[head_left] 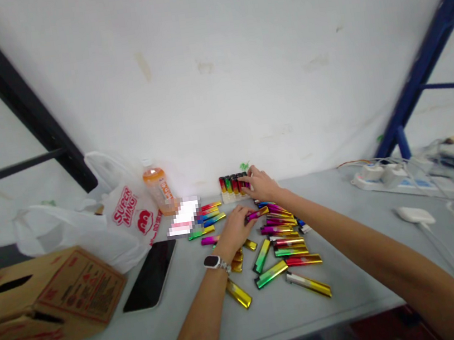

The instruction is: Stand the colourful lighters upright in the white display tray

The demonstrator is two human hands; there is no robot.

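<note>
My left hand (237, 226), with a watch (212, 261) on its wrist, grips a purple-and-gold lighter (257, 214) at one end. My right hand (261, 182) reaches further back, its fingers closed round the top of a lighter at the right end of an upright row. That row of lighters (229, 184) stands in a pale holder (228, 197) against the wall; the fingers partly hide its right end. Around both hands lie many loose metallic lighters, among them a green-and-gold lighter (271, 274), a silver-and-gold lighter (309, 284) and a gold lighter (239, 293).
To the left are a cardboard box (78, 286), a white plastic bag (113, 231), an orange drink bottle (159, 190) and a dark-screened tablet (151, 276). A power strip (410, 183) and a white charger (416, 215) with cables lie right. The wall bounds the table (354, 293) behind.
</note>
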